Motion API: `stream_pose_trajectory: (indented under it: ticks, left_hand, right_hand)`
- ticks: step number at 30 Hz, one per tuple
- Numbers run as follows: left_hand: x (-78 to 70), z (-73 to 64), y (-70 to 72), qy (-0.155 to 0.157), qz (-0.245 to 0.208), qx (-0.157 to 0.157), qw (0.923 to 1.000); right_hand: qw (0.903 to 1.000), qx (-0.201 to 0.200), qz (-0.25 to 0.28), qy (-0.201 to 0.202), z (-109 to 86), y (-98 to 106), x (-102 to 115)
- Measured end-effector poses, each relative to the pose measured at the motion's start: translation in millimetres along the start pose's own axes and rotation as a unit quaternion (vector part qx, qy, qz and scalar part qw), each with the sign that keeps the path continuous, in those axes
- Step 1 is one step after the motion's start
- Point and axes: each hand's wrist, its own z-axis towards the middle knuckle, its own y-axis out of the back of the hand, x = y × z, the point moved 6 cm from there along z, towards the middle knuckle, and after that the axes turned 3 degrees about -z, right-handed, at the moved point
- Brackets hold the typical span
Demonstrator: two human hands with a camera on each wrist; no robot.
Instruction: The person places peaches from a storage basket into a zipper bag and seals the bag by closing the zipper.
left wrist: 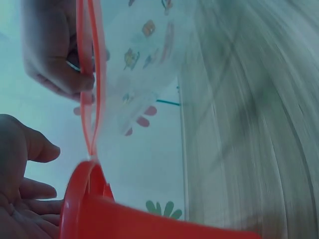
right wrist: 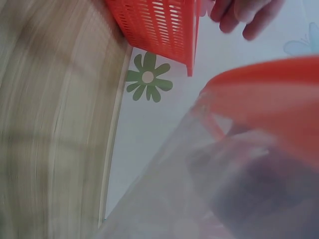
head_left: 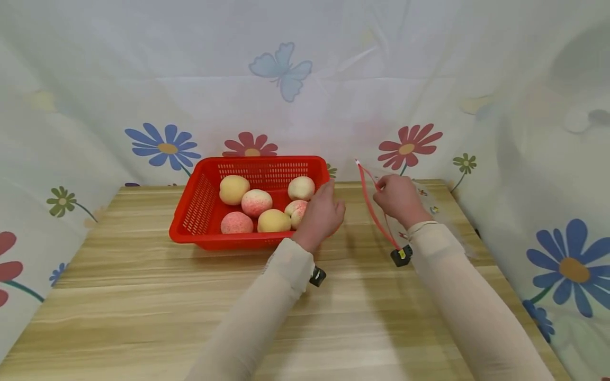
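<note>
My left hand (head_left: 320, 214) reaches over the right end of a red plastic basket (head_left: 190, 235), its thumb and fingers spread apart. Closest to it is a pale peach with a pink blush (head_left: 294, 210), partly covered by the hand. Nothing shows between the thumb and fingers in the left wrist view. To the right, my right hand (head_left: 402, 198) pinches the red edge strip (head_left: 369, 203) of a clear plastic bag (left wrist: 134, 59) printed with small coloured pictures. The bag's mouth stands parted, and its body hangs beyond the hand, partly hidden by the right forearm.
Several other peaches lie in the basket, among them a yellow one (head_left: 234, 189) and a pink one (head_left: 236, 223). The basket stands near the back of the wood-grain table (head_left: 143, 296). A flower-printed curtain (head_left: 305, 116) rises behind and along both sides.
</note>
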Motion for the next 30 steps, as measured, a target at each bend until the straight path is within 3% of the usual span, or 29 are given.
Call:
stream_pose_trajectory:
  ticks: [4, 9, 12, 14, 19, 26, 28, 30]
  left_hand:
    - [-7.2, 3.0, -9.5, 0.010, -0.009, 0.026, 0.9996]
    - [-17.9, 8.2, -22.6, -0.005, -0.024, 0.040, 0.9989]
    - [-21.8, 11.2, -30.1, -0.004, -0.046, 0.037, 0.9982]
    - [-22.6, 12.4, -35.1, 0.012, -0.080, 0.041, 0.9959]
    - [-24.5, 13.9, -49.3, 0.057, -0.174, 0.060, 0.9813]
    - [-25.2, 15.4, -57.5, 0.080, -0.228, 0.043, 0.9693]
    - [-25.5, 15.7, -60.7, 0.086, -0.265, 0.048, 0.9593]
    - [-26.4, 16.0, -64.3, 0.093, -0.312, 0.054, 0.9440]
  right_hand:
    - [1.0000, 0.000, 0.005, 0.000, -0.8, 0, 0]
    - [0.9999, -0.004, 0.014, -0.001, -3.4, 0, 3]
    - [0.9998, -0.010, 0.015, 0.004, -6.1, 3, 6]
    - [0.9998, -0.015, 0.013, 0.009, -7.6, 4, 8]
    - [0.9995, -0.022, 0.017, 0.015, -11.2, 5, 9]
    - [0.9996, -0.006, 0.024, 0.017, -13.4, 3, 10]
    - [0.9997, -0.002, 0.018, 0.019, -13.9, 3, 9]
    - [0.9998, 0.003, 0.010, 0.019, -14.3, 3, 8]
